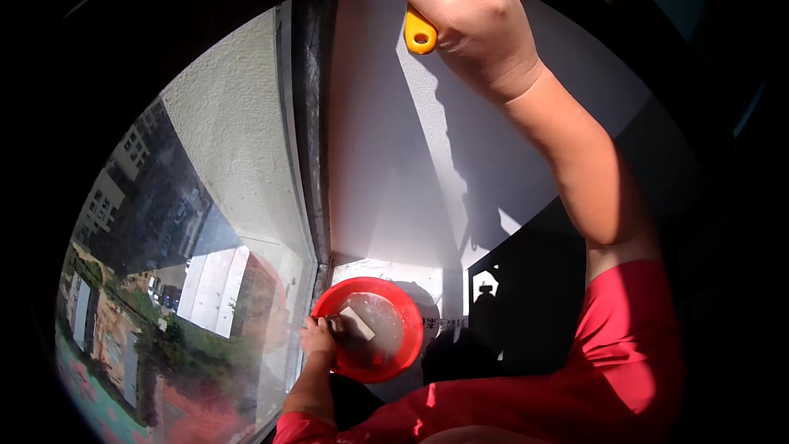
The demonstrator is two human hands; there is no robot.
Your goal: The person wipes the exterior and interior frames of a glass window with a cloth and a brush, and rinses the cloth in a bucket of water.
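High at the top of the view, my right hand (pixel 471 18) is closed around the yellow handle (pixel 420 34) of a hand tool, held before a white wall (pixel 382 135). The handle has a hanging hole at its lower end; the tool's working end is cut off by the frame. Below, my left hand (pixel 318 338) has its fingers curled over the left rim of a red plastic basin (pixel 412 320). Cloudy water (pixel 382 314) stands in the basin. A pale rectangular block (pixel 357 323) lies in it, beside a small dark object (pixel 335 324) near my fingertips.
A window pane (pixel 203 209) fills the left side, with buildings and ground far below. Its dark frame (pixel 311 135) meets the white wall. A whitish surface bearing writing (pixel 441 324) lies right of the basin. Deep shadow covers the lower right.
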